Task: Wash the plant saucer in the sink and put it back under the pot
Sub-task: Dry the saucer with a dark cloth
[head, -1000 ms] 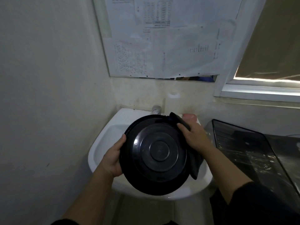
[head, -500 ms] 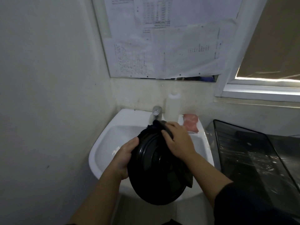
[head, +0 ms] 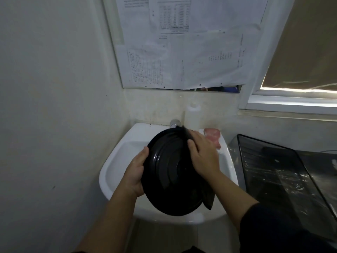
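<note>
Black round saucer (head: 169,172), glossy, ringed ridges, held tilted over white sink (head: 116,161). Left hand (head: 135,172) grips its left rim. Right hand (head: 203,156) presses dark cloth (head: 208,198) flat against it. Since half a second ago: right hand slid lower across saucer.

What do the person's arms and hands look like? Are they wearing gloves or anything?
No gloves: both the left hand and the right hand are bare. The left forearm is bare too. The right arm has a dark sleeve pushed up toward the elbow. No rings, watch or bracelets show.
</note>
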A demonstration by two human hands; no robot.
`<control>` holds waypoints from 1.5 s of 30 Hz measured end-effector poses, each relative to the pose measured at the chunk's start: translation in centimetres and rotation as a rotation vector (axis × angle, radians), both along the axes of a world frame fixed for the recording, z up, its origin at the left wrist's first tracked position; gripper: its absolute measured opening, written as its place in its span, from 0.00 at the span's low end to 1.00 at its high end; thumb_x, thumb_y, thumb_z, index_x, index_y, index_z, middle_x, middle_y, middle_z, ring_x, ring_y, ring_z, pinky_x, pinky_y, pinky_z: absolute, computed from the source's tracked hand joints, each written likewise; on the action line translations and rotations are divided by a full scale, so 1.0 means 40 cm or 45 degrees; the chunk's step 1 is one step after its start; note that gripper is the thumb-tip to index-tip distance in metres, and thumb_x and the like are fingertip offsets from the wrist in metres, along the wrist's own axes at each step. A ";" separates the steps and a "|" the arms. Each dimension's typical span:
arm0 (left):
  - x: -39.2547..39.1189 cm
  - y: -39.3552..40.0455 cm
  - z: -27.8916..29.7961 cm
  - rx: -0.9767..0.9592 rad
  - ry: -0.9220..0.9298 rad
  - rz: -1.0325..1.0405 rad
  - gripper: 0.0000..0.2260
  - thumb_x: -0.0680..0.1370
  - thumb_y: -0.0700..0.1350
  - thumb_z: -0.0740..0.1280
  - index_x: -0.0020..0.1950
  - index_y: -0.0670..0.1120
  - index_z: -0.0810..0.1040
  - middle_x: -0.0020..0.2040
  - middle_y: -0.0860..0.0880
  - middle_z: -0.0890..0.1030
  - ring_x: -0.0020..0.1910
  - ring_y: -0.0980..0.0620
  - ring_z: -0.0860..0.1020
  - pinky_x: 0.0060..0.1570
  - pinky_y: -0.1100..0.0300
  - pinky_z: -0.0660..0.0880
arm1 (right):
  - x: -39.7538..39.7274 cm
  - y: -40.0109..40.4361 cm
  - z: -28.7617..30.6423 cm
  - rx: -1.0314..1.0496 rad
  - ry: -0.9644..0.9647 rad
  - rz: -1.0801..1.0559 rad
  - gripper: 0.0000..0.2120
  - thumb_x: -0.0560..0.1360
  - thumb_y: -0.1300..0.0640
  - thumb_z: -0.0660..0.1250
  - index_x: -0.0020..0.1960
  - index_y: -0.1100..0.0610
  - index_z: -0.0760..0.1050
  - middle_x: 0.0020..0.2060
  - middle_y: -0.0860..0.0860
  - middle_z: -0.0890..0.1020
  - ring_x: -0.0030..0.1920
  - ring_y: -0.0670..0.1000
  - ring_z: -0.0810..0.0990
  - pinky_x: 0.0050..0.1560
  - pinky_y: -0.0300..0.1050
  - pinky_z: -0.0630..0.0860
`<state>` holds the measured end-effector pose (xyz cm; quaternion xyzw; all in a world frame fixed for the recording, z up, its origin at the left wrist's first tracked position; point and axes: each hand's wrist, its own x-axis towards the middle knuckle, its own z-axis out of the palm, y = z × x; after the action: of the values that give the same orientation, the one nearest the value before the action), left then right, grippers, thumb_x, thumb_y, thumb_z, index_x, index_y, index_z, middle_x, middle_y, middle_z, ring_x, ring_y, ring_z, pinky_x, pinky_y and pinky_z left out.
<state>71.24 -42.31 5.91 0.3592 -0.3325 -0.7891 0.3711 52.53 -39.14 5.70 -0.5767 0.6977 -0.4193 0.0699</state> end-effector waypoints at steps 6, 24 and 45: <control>-0.037 -0.013 0.029 -0.050 0.211 0.150 0.31 0.71 0.62 0.60 0.68 0.45 0.73 0.63 0.40 0.77 0.62 0.40 0.76 0.54 0.49 0.77 | -0.006 0.043 -0.050 0.052 -1.183 -0.048 0.17 0.81 0.50 0.52 0.68 0.50 0.70 0.60 0.48 0.77 0.61 0.51 0.74 0.64 0.51 0.70; -0.018 -0.044 0.044 -0.009 0.046 0.361 0.23 0.78 0.60 0.58 0.62 0.45 0.77 0.59 0.41 0.80 0.56 0.41 0.80 0.47 0.50 0.78 | -0.058 0.060 -0.011 0.021 -1.530 -0.209 0.12 0.78 0.52 0.62 0.55 0.56 0.79 0.50 0.57 0.83 0.51 0.57 0.82 0.56 0.56 0.78; -0.072 0.008 0.047 -0.014 0.074 0.764 0.21 0.79 0.58 0.57 0.62 0.46 0.78 0.58 0.45 0.80 0.54 0.45 0.79 0.50 0.53 0.77 | -0.002 0.083 -0.001 -0.007 -1.818 -0.350 0.13 0.78 0.47 0.61 0.43 0.55 0.79 0.47 0.56 0.83 0.49 0.58 0.81 0.56 0.57 0.77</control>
<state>68.35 -41.98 7.77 0.4168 -0.2051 -0.6522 0.5990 52.47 -35.82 5.67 -0.0698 0.5470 -0.7002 0.4534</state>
